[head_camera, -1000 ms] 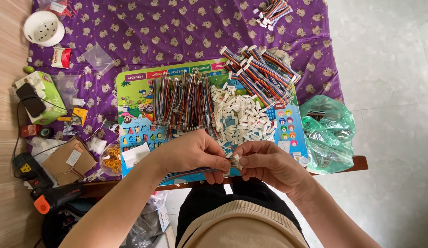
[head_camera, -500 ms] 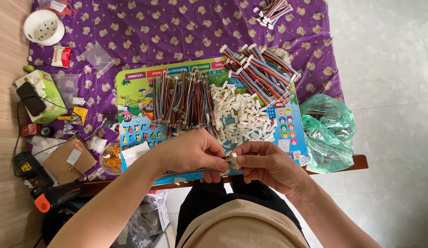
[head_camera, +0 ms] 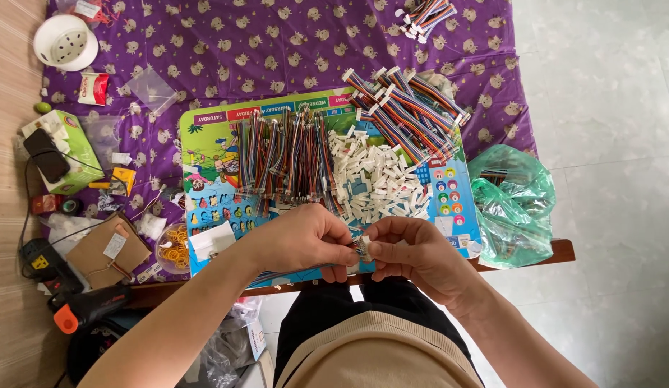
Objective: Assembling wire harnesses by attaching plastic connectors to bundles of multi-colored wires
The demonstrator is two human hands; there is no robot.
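Here the left hand (head_camera: 306,241) and the right hand (head_camera: 413,251) meet just above the near edge of the counter (head_camera: 557,251), both pinching with pressed fingertips the small white plastic connector on the thin multicoloured ribbon wire (head_camera: 361,248); the step probably goes best with a steady grip close to the tip and a straight push. Beyond them, on the glossy colourful picture board (head_camera: 205,144), lie flexible striped wire bundles (head_camera: 284,154) beside a heap of hard white rectangular connector housings (head_camera: 377,176).
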